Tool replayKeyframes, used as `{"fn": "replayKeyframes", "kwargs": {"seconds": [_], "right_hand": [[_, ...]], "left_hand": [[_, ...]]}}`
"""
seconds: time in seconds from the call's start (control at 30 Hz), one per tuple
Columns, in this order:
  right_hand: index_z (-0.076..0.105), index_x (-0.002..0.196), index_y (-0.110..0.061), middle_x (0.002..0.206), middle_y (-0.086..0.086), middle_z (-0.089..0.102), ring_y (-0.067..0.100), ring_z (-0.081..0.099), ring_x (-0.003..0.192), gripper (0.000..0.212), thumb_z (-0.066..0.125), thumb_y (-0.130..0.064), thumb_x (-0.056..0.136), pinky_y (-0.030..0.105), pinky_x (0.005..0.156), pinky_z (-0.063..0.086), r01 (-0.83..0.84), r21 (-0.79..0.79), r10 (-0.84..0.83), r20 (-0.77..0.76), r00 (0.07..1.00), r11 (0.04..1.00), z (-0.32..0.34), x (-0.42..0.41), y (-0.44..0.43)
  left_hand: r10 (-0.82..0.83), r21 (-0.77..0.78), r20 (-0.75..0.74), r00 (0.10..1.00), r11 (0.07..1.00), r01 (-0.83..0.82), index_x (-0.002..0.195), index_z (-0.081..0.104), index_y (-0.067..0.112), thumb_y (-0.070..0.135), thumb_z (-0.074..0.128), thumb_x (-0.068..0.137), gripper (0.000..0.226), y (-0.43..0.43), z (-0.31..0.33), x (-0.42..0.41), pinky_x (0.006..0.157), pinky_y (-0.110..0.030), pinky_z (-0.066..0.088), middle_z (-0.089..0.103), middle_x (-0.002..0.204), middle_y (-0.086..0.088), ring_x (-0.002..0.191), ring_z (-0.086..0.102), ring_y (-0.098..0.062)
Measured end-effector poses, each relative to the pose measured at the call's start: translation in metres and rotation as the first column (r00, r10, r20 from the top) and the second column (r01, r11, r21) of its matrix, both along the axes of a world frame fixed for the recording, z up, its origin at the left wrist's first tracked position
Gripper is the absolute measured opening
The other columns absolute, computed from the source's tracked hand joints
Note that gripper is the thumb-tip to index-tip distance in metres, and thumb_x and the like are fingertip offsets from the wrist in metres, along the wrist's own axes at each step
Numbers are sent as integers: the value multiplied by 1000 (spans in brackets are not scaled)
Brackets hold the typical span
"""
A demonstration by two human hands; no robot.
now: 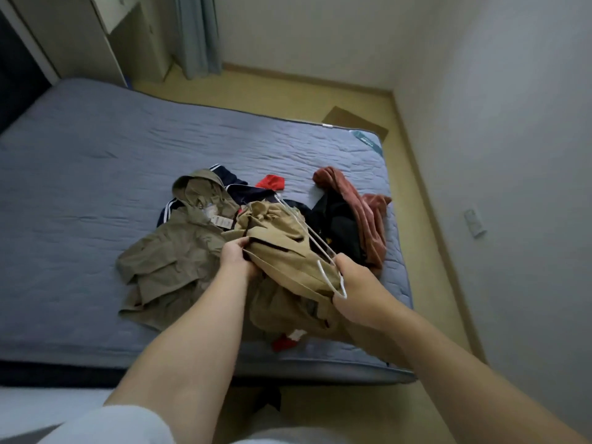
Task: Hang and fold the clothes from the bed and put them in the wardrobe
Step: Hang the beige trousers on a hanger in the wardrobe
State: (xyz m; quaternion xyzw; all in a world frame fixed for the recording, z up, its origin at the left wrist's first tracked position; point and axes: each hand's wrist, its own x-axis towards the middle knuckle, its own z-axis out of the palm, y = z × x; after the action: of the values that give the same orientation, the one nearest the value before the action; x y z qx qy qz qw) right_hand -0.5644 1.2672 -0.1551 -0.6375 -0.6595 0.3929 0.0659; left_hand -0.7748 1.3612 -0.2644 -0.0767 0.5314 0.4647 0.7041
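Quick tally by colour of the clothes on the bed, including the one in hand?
Khaki: 2, hooded jacket and held garment
Navy garment: 1
Red pieces: 2
Black garment: 1
Rust garment: 1
Total: 7

L grip clutches tan jacket over bed — R grip holds white hangers.

A crumpled tan cotton garment is bunched over the near right of the blue-grey quilted bed, held by the left hand. Thin white hangers cross its right side, held by the right hand. An olive hooded jacket lies spread to its left. A navy white-striped jacket, a black garment and a rust velvety garment lie heaped beyond.
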Motion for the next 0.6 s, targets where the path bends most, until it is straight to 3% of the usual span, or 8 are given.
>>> {"fn": "replayKeyframes", "kwargs": {"seconds": [0.13, 0.2, 0.27, 0.37, 0.43, 0.5, 0.53, 0.6], "right_hand": [[36, 101, -16, 91, 7, 49, 18, 49, 75, 32, 59, -4, 82, 28, 55, 42, 179, -268, -177, 29, 984, 947, -11, 50, -30], [34, 102, -12, 96, 11, 44, 20, 46, 77, 31, 57, 1, 85, 30, 58, 42, 295, -282, -333, -97, 938, 913, -10, 65, -37], [37, 108, -9, 103, 14, 48, 21, 49, 80, 35, 62, -1, 85, 29, 61, 44, 413, -255, -471, -242, 848, 875, -5, 76, -38], [39, 121, -10, 114, 8, 55, 18, 57, 97, 61, 79, -33, 81, 32, 76, 52, 538, -253, -594, -378, 710, 804, -3, 93, -31], [44, 126, -12, 113, 5, 60, 20, 62, 102, 76, 74, -63, 78, 46, 88, 57, 618, -310, -687, -427, 588, 722, -5, 102, -25], [55, 125, -18, 112, 5, 70, 23, 70, 100, 90, 76, -78, 61, 51, 85, 59, 636, -414, -754, -456, 473, 651, -9, 115, -20], [59, 122, -18, 110, 7, 72, 24, 73, 97, 86, 81, -72, 58, 49, 82, 61, 622, -471, -776, -460, 431, 625, -12, 120, -22], [60, 118, -8, 102, 13, 73, 25, 75, 85, 64, 83, -38, 65, 38, 69, 61, 614, -488, -784, -422, 456, 620, -19, 127, -29]], "left_hand": [[-234, 158, -86, 968, 956, 245, 109, 67, 2, 7, 46, 96, 25, -14, 31, 53, 81, -44, 57, 70, 98, -21, 91, 67, -35], [-331, 238, -286, 899, 885, 401, 106, 68, -2, 0, 56, 91, 19, -33, 47, 85, 74, -42, 60, 70, 93, -19, 81, 69, -34], [-322, 302, -561, 763, 778, 551, 105, 69, 1, -8, 64, 85, 23, -57, 54, 111, 74, -38, 58, 72, 88, -15, 82, 69, -31], [-334, 423, -701, 630, 516, 745, 108, 68, 9, -5, 64, 78, 33, -98, 56, 149, 90, -43, 56, 73, 103, -12, 99, 69, -28], [-284, 336, -859, 427, 317, 887, 118, 65, 17, 9, 58, 78, 41, -123, 54, 169, 101, -39, 50, 62, 123, -3, 112, 62, -21], [10, 62, -998, 61, 87, 994, 122, 65, 21, 22, 55, 85, 38, -144, 49, 182, 95, -34, 53, 48, 132, 2, 107, 60, -20], [168, -74, -983, -74, 8, 997, 124, 64, 22, 23, 55, 89, 37, -153, 50, 186, 87, -35, 56, 45, 134, 1, 101, 62, -22], [301, -253, -929, -217, -86, 964, 137, 53, 19, 16, 58, 90, 47, -168, 53, 196, 73, -34, 58, 42, 135, -4, 89, 63, -22]]}}
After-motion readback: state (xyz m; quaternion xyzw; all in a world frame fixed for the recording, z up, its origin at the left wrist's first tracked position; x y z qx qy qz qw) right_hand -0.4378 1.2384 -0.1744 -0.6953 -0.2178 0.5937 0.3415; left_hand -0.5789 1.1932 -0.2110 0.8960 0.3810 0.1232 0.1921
